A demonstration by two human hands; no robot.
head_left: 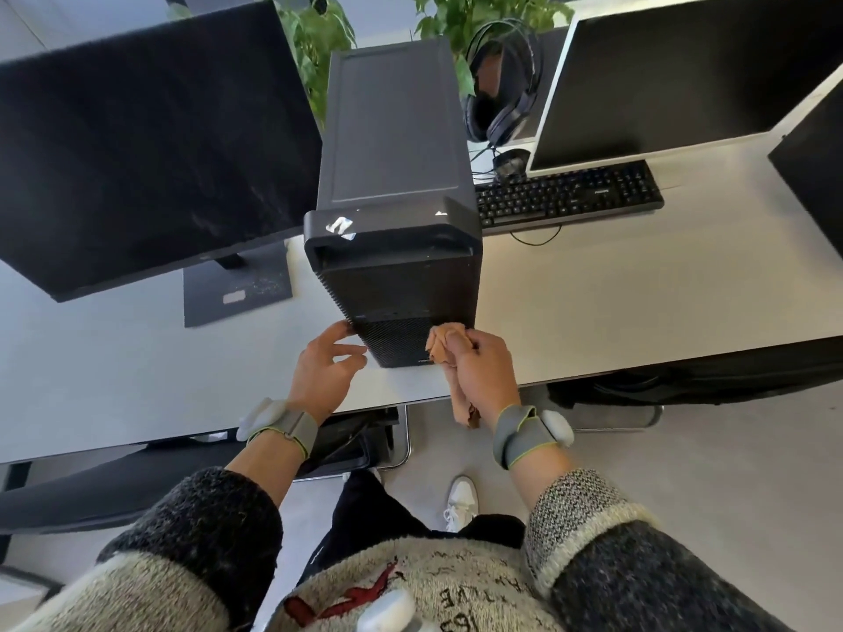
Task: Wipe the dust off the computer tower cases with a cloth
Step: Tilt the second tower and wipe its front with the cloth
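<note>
A black computer tower case point(392, 212) stands upright on the white desk point(616, 303), its mesh front panel facing me. My right hand point(486, 371) grips a tan cloth point(444, 342) and holds it against the lower right corner of the front panel; the cloth's tail hangs below my palm. My left hand point(326, 364) rests with relaxed fingers against the tower's lower left front edge. A torn white sticker sits on the tower's top front lip.
A dusty black monitor point(150, 161) stands left of the tower. To the right are a black keyboard point(568, 196), a second monitor point(684, 75) and a headset point(502, 84). Green plants stand behind. A third black screen edge shows at far right.
</note>
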